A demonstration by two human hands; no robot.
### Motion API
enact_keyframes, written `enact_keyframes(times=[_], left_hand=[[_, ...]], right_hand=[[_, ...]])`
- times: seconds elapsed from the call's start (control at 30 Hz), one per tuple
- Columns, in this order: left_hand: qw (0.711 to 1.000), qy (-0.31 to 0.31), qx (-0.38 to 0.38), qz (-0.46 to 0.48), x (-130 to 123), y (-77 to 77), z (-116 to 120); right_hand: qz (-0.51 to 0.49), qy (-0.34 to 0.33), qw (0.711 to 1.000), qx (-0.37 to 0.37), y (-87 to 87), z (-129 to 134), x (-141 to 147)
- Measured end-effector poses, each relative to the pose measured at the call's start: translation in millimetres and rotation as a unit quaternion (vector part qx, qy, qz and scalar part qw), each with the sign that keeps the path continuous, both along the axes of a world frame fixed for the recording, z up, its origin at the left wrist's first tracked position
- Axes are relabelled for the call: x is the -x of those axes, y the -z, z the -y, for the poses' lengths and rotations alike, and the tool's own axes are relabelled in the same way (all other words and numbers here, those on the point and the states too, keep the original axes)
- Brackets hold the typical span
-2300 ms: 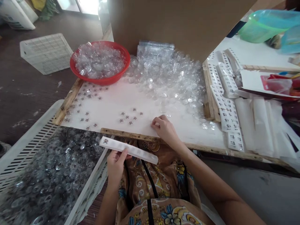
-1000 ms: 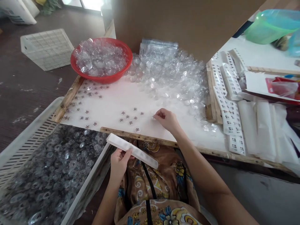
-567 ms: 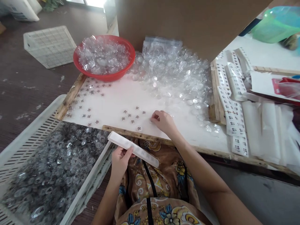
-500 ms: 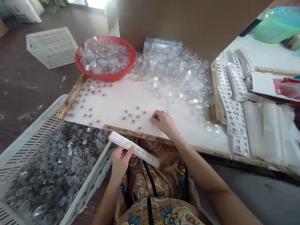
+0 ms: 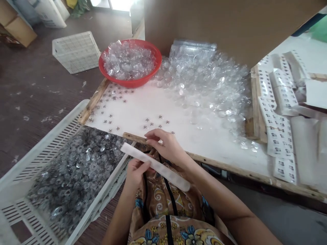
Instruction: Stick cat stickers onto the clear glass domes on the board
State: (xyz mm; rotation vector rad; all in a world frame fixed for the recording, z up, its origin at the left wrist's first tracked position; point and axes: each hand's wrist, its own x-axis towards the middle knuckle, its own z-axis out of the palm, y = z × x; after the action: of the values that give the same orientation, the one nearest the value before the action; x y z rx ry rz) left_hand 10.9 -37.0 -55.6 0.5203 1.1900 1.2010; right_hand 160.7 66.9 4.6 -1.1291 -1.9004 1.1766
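My left hand point(image 5: 139, 173) pinches a long, narrow, folded strip of white sticker backing paper point(image 5: 163, 172) between thumb and fingers, holding it slantwise over my lap. Just above the strip, at the front edge of the table, is my right hand point(image 5: 167, 144). Its fingers are curled with the tips drawn together, and anything between them is too small to make out. Beyond it on the white tabletop point(image 5: 133, 109) lie several small clear discs point(image 5: 160, 117) with dark printed marks. More marked discs are scattered by the left edge.
A red basin point(image 5: 130, 82) full of clear domed pieces stands at the back left, beside a loose heap of them point(image 5: 212, 85). A white crate point(image 5: 79, 112) of clear pieces sits at left. Printed sticker strips point(image 5: 277, 127) lie at right. Wooden strips edge the table.
My right hand has drawn back from the tabletop discs to the table edge near the paper strip. My left hand still holds the strip. The view has shifted left.
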Motion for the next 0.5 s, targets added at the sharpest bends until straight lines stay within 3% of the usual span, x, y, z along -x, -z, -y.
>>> enact_keyframes(times=[0.17, 0.33, 0.4, 0.5], left_hand=[[0.977, -0.122, -0.087, 0.154, 33, 5.2, -1], [0.973, -0.190, -0.021, 0.128, 33, 0.0, -9], [0.977, -0.162, -0.004, 0.141, 26, -0.5, -11], [0.982, -0.030, 0.025, 0.186, 14, 5.8, -5]], right_hand=[[0.006, 0.035, 0.999, 0.006, 6.1, -5, -16], [0.000, -0.008, 1.000, 0.021, 11.5, 4, -20], [-0.011, -0.026, 1.000, -0.013, 5.3, 8, -16], [0.007, -0.084, 0.991, -0.108, -8.7, 5, -6]])
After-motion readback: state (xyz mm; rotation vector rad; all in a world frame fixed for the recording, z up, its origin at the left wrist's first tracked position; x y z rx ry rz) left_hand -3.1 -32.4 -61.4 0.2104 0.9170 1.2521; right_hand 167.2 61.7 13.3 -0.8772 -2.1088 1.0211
